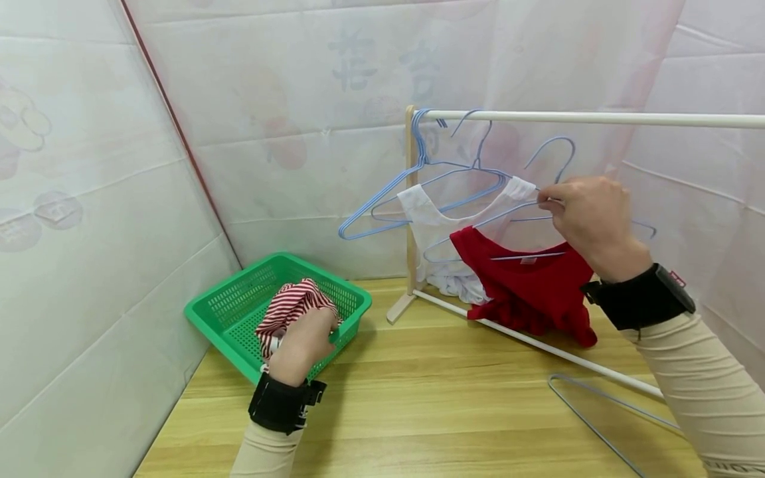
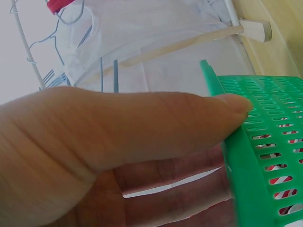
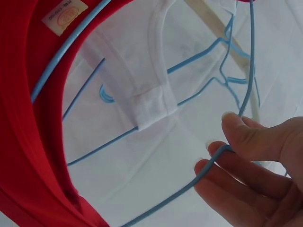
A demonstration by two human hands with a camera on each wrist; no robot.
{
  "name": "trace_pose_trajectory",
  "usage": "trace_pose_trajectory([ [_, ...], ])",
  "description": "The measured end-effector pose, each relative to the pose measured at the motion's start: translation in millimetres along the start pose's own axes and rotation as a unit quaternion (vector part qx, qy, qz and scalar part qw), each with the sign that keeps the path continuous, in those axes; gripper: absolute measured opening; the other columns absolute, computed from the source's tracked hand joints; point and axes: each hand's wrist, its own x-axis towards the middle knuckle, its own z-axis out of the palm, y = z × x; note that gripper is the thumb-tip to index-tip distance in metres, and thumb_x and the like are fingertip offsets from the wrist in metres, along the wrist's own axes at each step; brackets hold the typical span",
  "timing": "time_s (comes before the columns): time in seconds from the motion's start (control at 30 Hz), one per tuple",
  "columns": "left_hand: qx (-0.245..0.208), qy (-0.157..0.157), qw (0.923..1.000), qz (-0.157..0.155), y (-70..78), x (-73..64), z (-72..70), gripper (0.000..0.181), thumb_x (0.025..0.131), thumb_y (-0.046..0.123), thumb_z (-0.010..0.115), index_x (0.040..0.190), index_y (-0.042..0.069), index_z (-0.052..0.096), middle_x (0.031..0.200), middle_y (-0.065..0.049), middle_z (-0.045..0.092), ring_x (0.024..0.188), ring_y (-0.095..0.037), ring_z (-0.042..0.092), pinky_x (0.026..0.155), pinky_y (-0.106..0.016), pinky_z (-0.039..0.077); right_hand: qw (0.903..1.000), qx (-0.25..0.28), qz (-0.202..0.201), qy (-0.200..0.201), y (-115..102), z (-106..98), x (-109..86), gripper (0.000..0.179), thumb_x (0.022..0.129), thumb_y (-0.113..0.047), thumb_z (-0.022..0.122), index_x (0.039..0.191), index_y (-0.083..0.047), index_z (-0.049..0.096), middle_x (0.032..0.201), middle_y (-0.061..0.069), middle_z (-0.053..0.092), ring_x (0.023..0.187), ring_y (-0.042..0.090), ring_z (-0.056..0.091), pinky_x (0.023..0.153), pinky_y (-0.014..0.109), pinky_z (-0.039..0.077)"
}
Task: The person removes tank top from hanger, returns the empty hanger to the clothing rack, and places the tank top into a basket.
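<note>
My right hand (image 1: 588,222) pinches a blue wire hanger (image 3: 177,194) by its neck, just below the hook. A red sleeveless garment (image 1: 520,285) hangs from that hanger, its label showing at the neckline. Behind it, a white sleeveless garment (image 1: 436,219) hangs on another blue hanger from the rail. My left hand (image 1: 305,342) is at the near right side of a green plastic basket (image 1: 224,332). In the left wrist view, the thumb lies on the slotted wall and the fingers pass behind the rim. Red-and-white striped cloth (image 1: 293,302) lies in the basket; the fingertips are hidden.
A white rail (image 1: 574,119) on a wooden upright (image 1: 411,259) carries several bare blue hangers (image 1: 373,206) at its left end. A lower white bar (image 1: 538,342) crosses the wooden table (image 1: 418,411). One loose hanger (image 1: 588,425) lies at the front right.
</note>
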Motion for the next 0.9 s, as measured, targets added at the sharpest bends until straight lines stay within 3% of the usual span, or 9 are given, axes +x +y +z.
trace_pose_trajectory([
  [0.23, 0.004, 0.001, 1.0000, 0.003, 0.7, -1.0, -1.9, 0.025, 0.079, -0.005, 0.082, 0.101, 0.005, 0.076, 0.103, -0.009, 0.076, 0.091, -0.023, 0.071, 0.080, -0.041, 0.061, 0.9995, -0.007, -0.030, -0.001, -11, -3, -1.0, 0.016, 0.082, -0.009, 0.082, 0.098, -0.010, 0.082, 0.058, 0.020, 0.063, 0.053, 0.045, 0.056, 0.042, 0.047, 0.038],
  [0.47, 0.000, -0.003, 1.0000, -0.001, 1.1, -1.6, -1.2, 0.031, 0.080, -0.004, 0.082, 0.109, 0.004, 0.077, 0.111, -0.011, 0.076, 0.102, -0.030, 0.073, 0.086, -0.045, 0.061, 0.9973, 0.004, -0.069, 0.024, -21, -3, -2.0, 0.012, 0.080, -0.012, 0.082, 0.092, -0.010, 0.080, 0.049, 0.015, 0.054, 0.044, 0.036, 0.047, 0.039, 0.040, 0.033],
  [0.77, 0.001, -0.002, 1.0000, 0.001, 0.6, -2.3, -0.7, 0.031, 0.080, -0.004, 0.082, 0.109, 0.003, 0.077, 0.111, -0.012, 0.076, 0.102, -0.031, 0.072, 0.086, -0.045, 0.061, 0.9939, 0.017, -0.095, 0.054, -33, -9, -1.6, 0.015, 0.077, -0.012, 0.083, 0.092, -0.009, 0.081, 0.052, 0.016, 0.058, 0.042, 0.033, 0.045, 0.042, 0.032, 0.027],
  [0.9, 0.002, -0.003, 1.0000, 0.003, 1.2, -2.0, -0.4, 0.032, 0.080, -0.004, 0.082, 0.111, 0.004, 0.076, 0.112, -0.012, 0.076, 0.104, -0.032, 0.072, 0.086, -0.045, 0.061, 0.9924, 0.019, -0.104, 0.062, -39, -16, -1.2, 0.016, 0.076, -0.010, 0.084, 0.091, -0.008, 0.081, 0.049, 0.012, 0.050, 0.040, 0.028, 0.040, 0.043, 0.030, 0.024],
])
